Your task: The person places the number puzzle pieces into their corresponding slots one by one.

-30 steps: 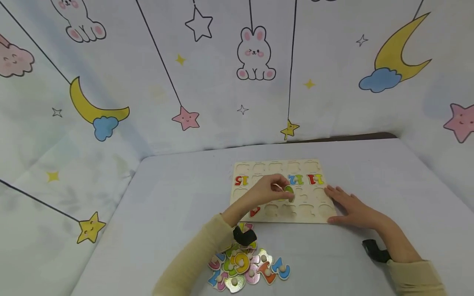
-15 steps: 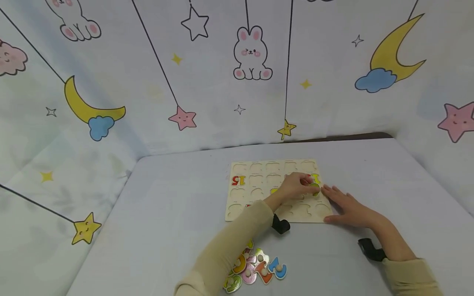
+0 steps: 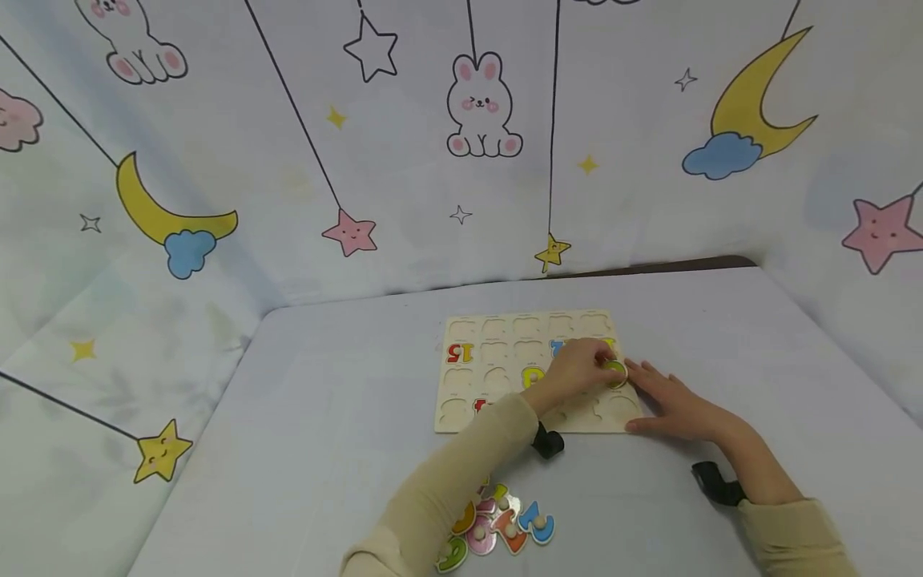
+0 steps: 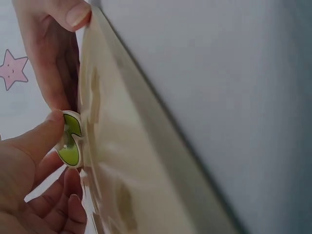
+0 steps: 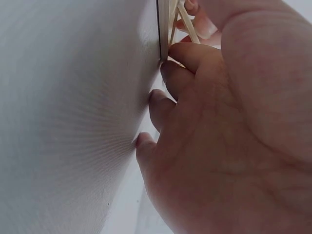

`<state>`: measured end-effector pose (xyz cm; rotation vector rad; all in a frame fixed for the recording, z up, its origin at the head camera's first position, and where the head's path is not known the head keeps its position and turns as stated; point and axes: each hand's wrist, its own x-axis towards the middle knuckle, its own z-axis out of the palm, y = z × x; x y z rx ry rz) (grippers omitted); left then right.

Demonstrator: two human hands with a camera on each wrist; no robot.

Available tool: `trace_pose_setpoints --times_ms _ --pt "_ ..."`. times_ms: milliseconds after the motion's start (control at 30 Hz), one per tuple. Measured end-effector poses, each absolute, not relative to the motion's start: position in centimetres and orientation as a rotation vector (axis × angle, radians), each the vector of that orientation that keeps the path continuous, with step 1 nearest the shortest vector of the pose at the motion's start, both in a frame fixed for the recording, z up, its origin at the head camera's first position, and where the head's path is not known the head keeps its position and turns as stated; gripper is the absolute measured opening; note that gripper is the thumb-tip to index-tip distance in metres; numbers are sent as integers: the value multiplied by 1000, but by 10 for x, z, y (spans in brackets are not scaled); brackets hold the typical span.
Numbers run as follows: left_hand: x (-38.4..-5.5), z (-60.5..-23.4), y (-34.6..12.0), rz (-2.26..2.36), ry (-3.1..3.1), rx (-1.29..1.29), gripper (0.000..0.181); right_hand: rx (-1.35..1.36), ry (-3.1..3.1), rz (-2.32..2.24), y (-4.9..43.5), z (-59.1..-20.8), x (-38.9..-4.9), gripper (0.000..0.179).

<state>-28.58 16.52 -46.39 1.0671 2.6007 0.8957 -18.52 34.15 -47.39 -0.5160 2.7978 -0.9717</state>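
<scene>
A wooden number puzzle board (image 3: 450,418) lies on the table. My left hand (image 3: 573,371) pinches a green number puzzle piece (image 3: 616,373) by its back over the board's right column. In the left wrist view that green piece (image 4: 72,152) stands tilted at the board's surface, between thumb and fingers. My right hand (image 3: 681,407) rests with spread fingers at the board's right edge. The right wrist view shows its fingertips (image 5: 170,73) touching table and edge. On the board sit a red and yellow 15 (image 3: 459,353) and a yellow piece (image 3: 532,377); my left hand partly hides others.
A pile of colourful number pieces (image 3: 481,535) with knobs lies on the near side of the table, partly behind my left sleeve (image 3: 447,489). Black straps (image 3: 717,483) hang at both wrists. A printed cloth (image 3: 404,176) stands behind the white table (image 3: 324,401).
My left hand has moved right across the board with the green number piece, from the middle to the right column. My right hand has stayed at the board's edge.
</scene>
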Motion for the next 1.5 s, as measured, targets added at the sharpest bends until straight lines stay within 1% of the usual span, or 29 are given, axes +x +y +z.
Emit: trace_pose_setpoints --times_ms 200,433,667,933,1067,1233,1300,1433,1500 --pt "-287 -465 163 844 2631 1138 24 -532 2808 -978 340 -471 -184 85" --pt "-286 -461 166 700 2685 1213 22 -504 2803 -938 338 -468 -184 87" --pt "-285 -460 167 532 2744 1251 30 -481 2808 -931 338 -467 -184 96" --pt "-282 -459 169 394 2750 1376 17 -522 2788 -959 339 -466 -183 88" --pt "-279 -456 166 291 2764 1392 18 -535 2792 -959 338 -468 -184 88" --pt "-267 -451 156 -29 2710 1472 18 -526 2779 -954 338 -468 -184 90" --pt "-261 -452 151 -149 2664 1513 21 -512 2775 -946 339 -468 -184 91" --pt "-251 -455 140 -334 2602 1539 50 -492 2770 -926 339 -470 -185 90" --pt "-247 -454 135 -398 2587 1524 61 -488 2767 -921 339 -471 -185 88"
